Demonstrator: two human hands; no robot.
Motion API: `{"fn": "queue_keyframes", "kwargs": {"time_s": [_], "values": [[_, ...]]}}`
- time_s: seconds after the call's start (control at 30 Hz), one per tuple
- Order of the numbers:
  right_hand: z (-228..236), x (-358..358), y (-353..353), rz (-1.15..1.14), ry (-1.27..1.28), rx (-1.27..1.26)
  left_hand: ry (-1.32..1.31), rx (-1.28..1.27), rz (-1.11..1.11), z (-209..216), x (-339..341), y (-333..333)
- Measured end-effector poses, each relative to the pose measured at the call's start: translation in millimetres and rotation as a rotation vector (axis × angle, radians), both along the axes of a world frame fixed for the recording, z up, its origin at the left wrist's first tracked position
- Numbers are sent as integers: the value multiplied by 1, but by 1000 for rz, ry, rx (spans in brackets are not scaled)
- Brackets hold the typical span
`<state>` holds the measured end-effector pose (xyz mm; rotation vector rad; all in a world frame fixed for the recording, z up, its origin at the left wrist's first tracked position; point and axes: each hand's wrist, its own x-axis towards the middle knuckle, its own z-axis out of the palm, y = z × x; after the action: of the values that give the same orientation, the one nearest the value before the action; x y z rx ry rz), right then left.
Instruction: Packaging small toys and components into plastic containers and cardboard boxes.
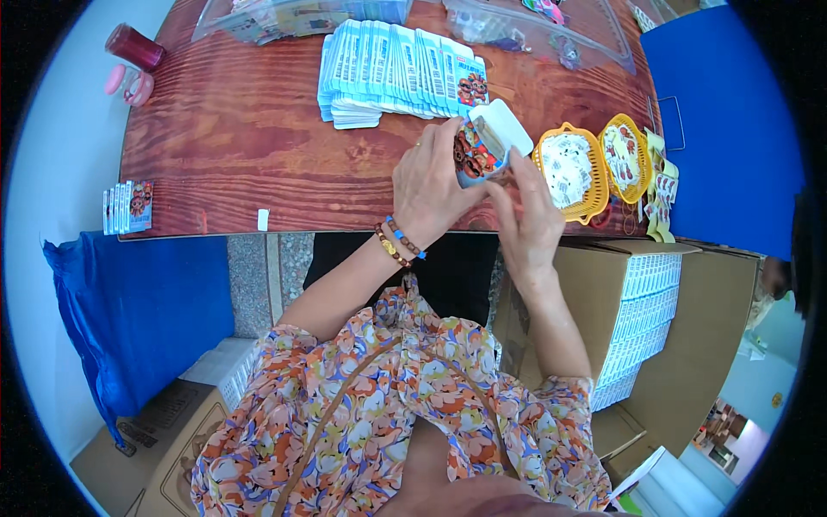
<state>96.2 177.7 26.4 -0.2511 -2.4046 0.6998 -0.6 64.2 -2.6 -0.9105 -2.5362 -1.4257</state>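
My left hand is wrapped round a small printed carton in blue and white with a red and brown picture. The carton's white end flap stands open, and something pale shows in its mouth, too small to name. My right hand grips the carton's right side, thumb near the lower corner and fingertips by the flap. Just beyond my hands lies a fanned stack of flat, unfolded cartons in the same colours.
Two yellow baskets with small white pieces stand right of my hands. Clear plastic bins sit along the far side. Several finished-looking cartons stand at the table's left corner. A large cardboard box of stacked cartons is below right.
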Motion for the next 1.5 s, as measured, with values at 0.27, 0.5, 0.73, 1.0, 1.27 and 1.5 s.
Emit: {"fn": "queue_keyframes", "kwargs": {"time_s": [0.27,0.5,0.73,1.0,1.27,1.5], "values": [[-9,-4,20,222,83,-719,82,210,-180,3,-10,-23],[6,-5,34,427,7,-681,-443,576,-403,9,-10,-48],[14,-7,35,497,-117,-514,-313,273,-527,13,-25,-62],[22,-7,18,436,-109,-776,-626,321,-434,15,-10,-65],[20,-15,34,524,-308,-1010,-522,304,-450,14,-3,-67],[26,-17,37,470,-480,-980,-526,220,-485,14,-8,-69]]}}
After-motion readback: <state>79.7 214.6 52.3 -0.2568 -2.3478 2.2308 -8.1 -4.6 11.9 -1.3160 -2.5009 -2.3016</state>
